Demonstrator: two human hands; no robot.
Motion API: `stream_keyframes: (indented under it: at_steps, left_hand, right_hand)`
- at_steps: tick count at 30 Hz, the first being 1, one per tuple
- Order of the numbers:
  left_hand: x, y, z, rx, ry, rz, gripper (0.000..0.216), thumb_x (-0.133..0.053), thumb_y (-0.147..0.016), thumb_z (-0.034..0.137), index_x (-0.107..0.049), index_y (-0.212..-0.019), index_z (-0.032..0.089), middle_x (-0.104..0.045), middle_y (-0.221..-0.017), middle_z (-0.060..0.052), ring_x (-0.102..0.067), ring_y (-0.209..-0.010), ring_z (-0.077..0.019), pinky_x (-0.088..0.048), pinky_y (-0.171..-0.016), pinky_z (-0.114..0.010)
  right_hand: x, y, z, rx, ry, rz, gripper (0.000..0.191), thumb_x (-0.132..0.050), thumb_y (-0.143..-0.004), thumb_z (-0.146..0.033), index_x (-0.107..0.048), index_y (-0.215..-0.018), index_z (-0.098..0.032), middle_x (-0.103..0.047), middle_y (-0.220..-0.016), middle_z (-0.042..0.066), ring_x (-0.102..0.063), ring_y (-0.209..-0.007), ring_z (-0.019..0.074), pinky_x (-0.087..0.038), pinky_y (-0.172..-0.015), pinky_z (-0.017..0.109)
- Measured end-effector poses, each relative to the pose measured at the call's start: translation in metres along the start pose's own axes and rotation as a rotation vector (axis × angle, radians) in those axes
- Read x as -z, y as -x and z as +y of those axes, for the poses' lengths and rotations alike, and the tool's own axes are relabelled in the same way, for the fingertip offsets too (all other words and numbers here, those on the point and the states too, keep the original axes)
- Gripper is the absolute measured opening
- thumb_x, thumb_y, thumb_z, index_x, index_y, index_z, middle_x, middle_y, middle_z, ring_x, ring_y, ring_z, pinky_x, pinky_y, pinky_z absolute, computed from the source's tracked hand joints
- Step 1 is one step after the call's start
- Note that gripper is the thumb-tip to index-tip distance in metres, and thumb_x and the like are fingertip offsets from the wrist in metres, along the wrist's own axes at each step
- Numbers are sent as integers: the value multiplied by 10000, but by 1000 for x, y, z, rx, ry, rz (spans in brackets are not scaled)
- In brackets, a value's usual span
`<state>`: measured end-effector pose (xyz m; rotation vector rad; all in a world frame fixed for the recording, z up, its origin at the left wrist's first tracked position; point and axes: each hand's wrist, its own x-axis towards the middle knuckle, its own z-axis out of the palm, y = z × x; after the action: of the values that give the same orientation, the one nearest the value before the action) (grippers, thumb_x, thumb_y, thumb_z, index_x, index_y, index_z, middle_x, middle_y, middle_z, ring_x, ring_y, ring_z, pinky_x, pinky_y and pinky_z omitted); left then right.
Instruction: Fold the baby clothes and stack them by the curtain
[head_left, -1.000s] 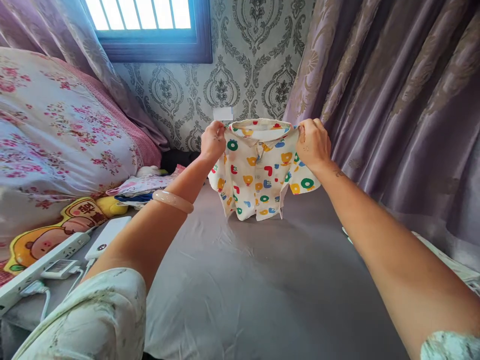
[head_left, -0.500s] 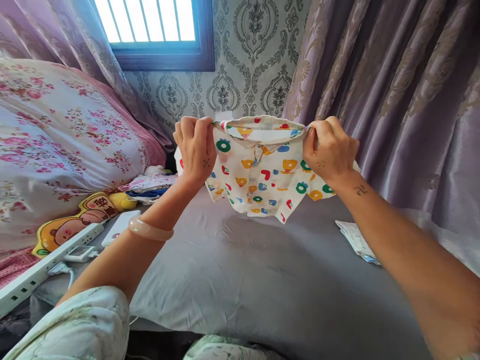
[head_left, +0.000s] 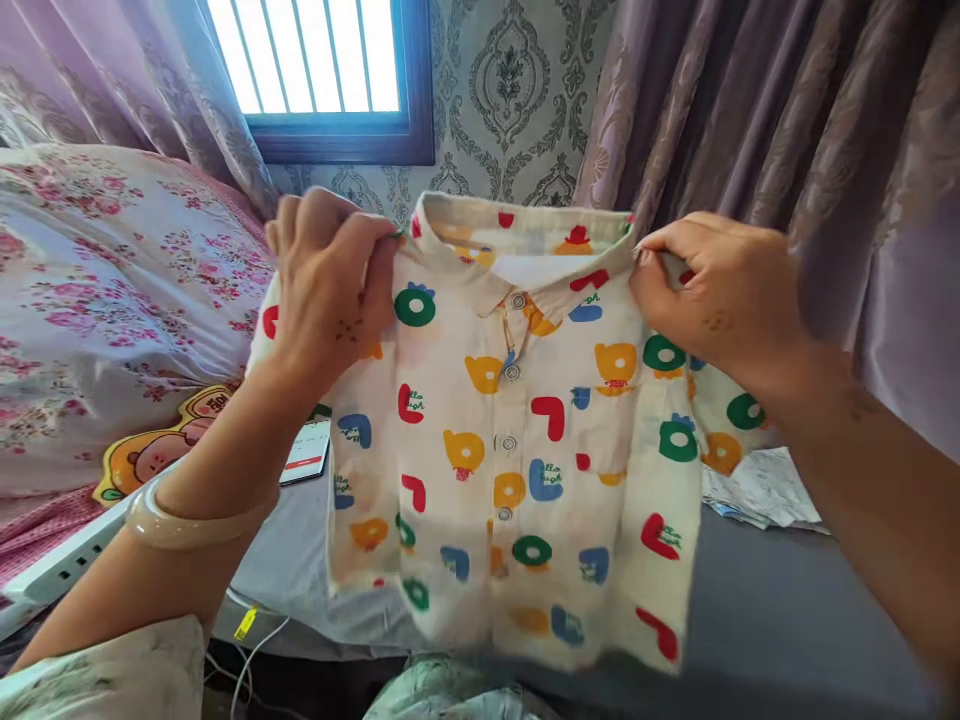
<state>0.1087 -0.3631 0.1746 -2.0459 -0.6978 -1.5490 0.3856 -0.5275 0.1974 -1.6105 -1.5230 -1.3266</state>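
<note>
A small cream button-up shirt (head_left: 450,400) with red, yellow, green and blue prints hangs upright before me, its buttoned front facing my way. My left hand (head_left: 330,265) pinches it at the shoulder left of the collar. At the other shoulder my right hand (head_left: 724,290) grips the cloth between thumb and fingers. Between the two hands the collar stands open at the top, and the short sleeves hang outside them. The shirt's lower edge is slightly blurred and hangs over the grey sheet.
Folded pale cloth (head_left: 769,490) lies right on the grey bed sheet (head_left: 757,590). To the left are a phone (head_left: 307,452), a white power strip (head_left: 71,555), a yellow cartoon cushion (head_left: 154,450) and floral bedding (head_left: 135,290). A white cable (head_left: 251,655) hangs at the bed's front edge.
Both hands have brought the shirt closer to me and spread wider apart. The shirt now hangs down at full length, and its front faces me more squarely.
</note>
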Motion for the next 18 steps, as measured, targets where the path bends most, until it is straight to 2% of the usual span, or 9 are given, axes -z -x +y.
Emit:
stream_keyframes:
  at_steps: [2, 5, 7, 12, 15, 18]
  left_hand:
    - [-20, 6, -5, -20, 26, -88, 269, -405, -962, 396, -640, -1015, 277, -563, -1042, -61, -494, -1051, -258, -405, -917, -492]
    - [-63, 28, -14, -37, 64, -224, 264, -425, -954, 345, -653, -986, 215, -575, -984, -70, -497, -971, -236, -414, -863, -434]
    - [-96, 50, -18, -11, 69, -282, 256, -426, -956, 336, -654, -969, 220, -575, -975, -69, -488, -959, -234, -402, -843, -408]
    - [-176, 110, -19, 24, 77, -533, 289, -379, -973, 315, -644, -1040, 221, -574, -998, -86, -479, -976, -255, -370, -836, -396]
    - [-209, 138, -16, 76, 97, -650, 310, -357, -979, 313, -639, -1057, 213, -574, -1033, -102, -472, -1005, -260, -349, -864, -387]
    - [-230, 154, -16, 117, 121, -748, 323, -339, -979, 297, -639, -1056, 204, -572, -1071, -117, -464, -1024, -267, -337, -871, -386]
  right_hand:
    - [-17, 5, 3, -19, -28, -74, 243, -459, -855, -258, -686, -901, -185, -685, -898, 71, -623, -818, 216, -427, -669, 322]
    - [-53, 25, 6, -64, -43, -214, 253, -455, -846, -267, -693, -877, -187, -688, -885, 59, -613, -785, 203, -394, -627, 301]
    - [-81, 44, 7, -104, -39, -310, 258, -451, -854, -275, -693, -884, -191, -683, -891, 64, -603, -781, 199, -365, -606, 293]
    - [-151, 100, 6, -199, 16, -531, 300, -400, -908, -290, -686, -923, -199, -674, -963, 70, -593, -777, 194, -292, -577, 294]
    - [-184, 126, 3, -219, 35, -653, 325, -359, -935, -275, -673, -950, -191, -664, -1008, 84, -600, -800, 192, -278, -586, 296]
    - [-207, 142, 2, -224, 42, -745, 341, -326, -955, -259, -656, -977, -180, -654, -1048, 105, -606, -830, 196, -284, -603, 299]
